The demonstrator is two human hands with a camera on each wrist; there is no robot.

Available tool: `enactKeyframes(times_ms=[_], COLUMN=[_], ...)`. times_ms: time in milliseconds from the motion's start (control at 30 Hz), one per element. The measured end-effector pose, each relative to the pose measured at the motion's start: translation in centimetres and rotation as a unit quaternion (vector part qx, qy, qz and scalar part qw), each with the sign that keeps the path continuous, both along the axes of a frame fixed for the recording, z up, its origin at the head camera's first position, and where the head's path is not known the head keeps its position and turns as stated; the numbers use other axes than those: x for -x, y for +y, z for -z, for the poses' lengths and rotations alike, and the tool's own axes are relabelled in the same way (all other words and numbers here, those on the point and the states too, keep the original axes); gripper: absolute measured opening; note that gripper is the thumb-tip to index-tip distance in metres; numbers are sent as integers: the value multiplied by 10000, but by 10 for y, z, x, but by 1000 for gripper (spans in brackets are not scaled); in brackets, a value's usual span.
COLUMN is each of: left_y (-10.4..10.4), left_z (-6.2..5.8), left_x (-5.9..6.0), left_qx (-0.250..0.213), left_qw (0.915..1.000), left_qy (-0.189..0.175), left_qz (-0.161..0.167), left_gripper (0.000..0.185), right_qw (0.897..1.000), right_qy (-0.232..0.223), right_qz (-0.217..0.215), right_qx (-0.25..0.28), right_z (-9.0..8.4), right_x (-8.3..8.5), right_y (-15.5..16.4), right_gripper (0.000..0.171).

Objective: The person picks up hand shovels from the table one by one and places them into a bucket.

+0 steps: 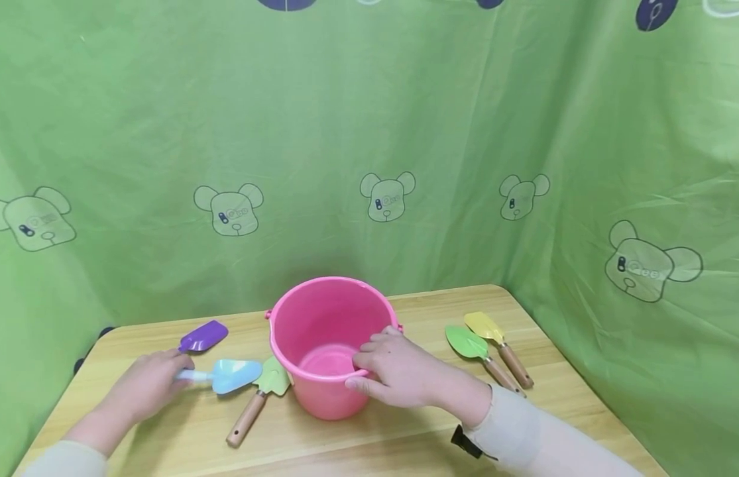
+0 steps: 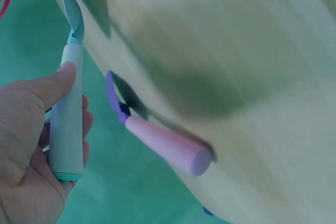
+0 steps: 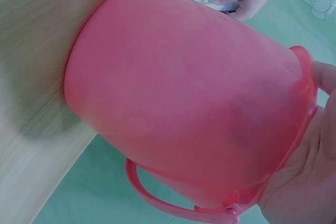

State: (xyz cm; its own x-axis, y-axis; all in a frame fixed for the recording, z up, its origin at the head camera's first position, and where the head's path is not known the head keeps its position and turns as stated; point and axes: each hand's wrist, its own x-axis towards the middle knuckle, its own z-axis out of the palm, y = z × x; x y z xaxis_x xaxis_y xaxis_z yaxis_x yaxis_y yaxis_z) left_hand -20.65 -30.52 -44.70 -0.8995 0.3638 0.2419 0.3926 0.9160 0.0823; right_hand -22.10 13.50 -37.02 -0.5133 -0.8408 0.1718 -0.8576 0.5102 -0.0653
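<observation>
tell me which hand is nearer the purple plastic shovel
Left. The left hand lies just beside the purple plastic shovel, holding a blue one; the right hand grips the pink bucket's rim.

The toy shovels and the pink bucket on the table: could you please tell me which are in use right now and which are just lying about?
In use:
- light blue shovel, gripped by the left hand
- pink bucket, rim gripped by the right hand

Lying about:
- purple shovel
- green shovel with wooden handle beside the bucket
- green shovel and yellow shovel on the right
</observation>
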Motion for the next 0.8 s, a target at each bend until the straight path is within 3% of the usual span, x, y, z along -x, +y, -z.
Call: enactKeyframes(times_ms=[267,800], left_y=[-6,-6], left_z=[-18,-63], left_x=[-2,-3], left_qx=[30,31], left_qw=[9994,9993], left_qy=[326,366], left_qz=[107,103], left_gripper=[21,18], right_qw=[10000,10000], right_qy=[8,50], right_qz=[-6,-35], right_qx=[1,-23], right_z=[0,0], right_x=[-1,1], right_y=[0,1], right_gripper=[40,41])
